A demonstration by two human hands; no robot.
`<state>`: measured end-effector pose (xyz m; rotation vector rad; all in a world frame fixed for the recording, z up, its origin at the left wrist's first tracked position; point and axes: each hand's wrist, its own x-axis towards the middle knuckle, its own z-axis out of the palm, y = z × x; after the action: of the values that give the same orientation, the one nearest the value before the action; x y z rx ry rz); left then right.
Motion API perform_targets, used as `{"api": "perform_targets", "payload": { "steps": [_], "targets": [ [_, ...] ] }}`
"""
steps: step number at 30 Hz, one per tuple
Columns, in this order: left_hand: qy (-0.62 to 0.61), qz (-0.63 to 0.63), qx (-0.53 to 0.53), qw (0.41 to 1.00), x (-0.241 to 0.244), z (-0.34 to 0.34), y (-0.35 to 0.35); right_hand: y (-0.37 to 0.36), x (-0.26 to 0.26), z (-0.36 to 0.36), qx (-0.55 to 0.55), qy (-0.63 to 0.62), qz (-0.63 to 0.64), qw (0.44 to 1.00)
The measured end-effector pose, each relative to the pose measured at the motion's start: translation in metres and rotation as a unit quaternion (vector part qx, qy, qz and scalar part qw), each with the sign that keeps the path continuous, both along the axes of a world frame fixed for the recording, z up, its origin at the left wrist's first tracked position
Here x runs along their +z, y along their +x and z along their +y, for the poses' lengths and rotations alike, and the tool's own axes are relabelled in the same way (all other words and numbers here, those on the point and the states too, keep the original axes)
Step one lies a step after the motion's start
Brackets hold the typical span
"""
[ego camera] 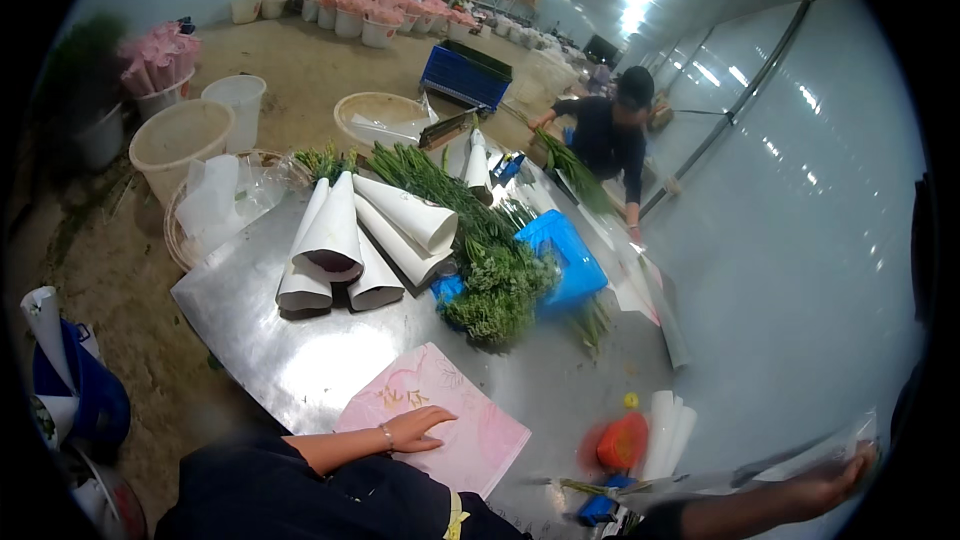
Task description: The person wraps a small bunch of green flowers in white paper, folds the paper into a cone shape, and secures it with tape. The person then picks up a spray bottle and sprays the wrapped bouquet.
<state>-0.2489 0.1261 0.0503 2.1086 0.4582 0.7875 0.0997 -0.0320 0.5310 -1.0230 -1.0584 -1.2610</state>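
Note:
My left hand (421,427) rests with fingers spread on a pink printed wrapping paper sheet (480,431), which lies on the metal table near my body. The paper bears writing and line drawings. Far out at the right rim, my right hand (844,474) grips a clear plastic sleeve (787,461). Thin stems (581,486) show at the sleeve's other end; whether they are inside it is hard to tell. Below the sleeve is a blue tool or holder (600,510), partly hidden. An orange-red cup (624,441) and white paper rolls (670,431) stand just beyond it.
Several white paper cones (330,236), a leafy green bunch (499,292) and a blue plastic basket (562,259) lie on the metal table (247,315). Across it, a co-worker (611,127) handles long green leaves (574,176). Buckets (180,146) stand left; a pale wall (810,240) borders the right.

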Motion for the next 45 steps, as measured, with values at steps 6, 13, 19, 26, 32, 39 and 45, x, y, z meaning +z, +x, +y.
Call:
{"api": "perform_targets", "payload": {
  "steps": [6, 13, 19, 26, 32, 39, 45],
  "targets": [
    [-0.036, -0.145, -0.193, 0.970, 0.091, -0.011, 0.116, -0.123, -0.032, 0.011, 0.275, -0.247, 0.050, 0.928],
    [-0.241, -0.257, -0.178, 0.919, 0.125, 0.000, 0.138, -0.212, -0.079, 0.062, 0.457, -0.518, -0.140, 0.710],
    [-0.153, -0.031, -0.009, 0.988, 0.091, 0.035, 0.058, -0.137, -0.184, 0.062, 0.234, -0.555, -0.141, 0.786],
    [0.110, 0.322, 0.020, 0.940, 0.071, 0.006, -0.002, -0.083, -0.384, -0.001, 0.182, -0.771, 0.120, 0.598],
    [0.208, 0.175, -0.021, 0.962, -0.056, 0.011, 0.035, -0.101, -0.427, -0.025, 0.200, -0.700, 0.313, 0.610],
    [-0.378, 0.196, -0.076, 0.901, -0.054, -0.023, 0.037, -0.051, -0.477, -0.055, 0.102, -0.662, 0.272, 0.691],
    [-0.069, 0.353, -0.171, 0.917, -0.080, -0.075, 0.037, -0.032, -0.519, -0.076, 0.030, -0.754, 0.245, 0.609]
  ]
}}
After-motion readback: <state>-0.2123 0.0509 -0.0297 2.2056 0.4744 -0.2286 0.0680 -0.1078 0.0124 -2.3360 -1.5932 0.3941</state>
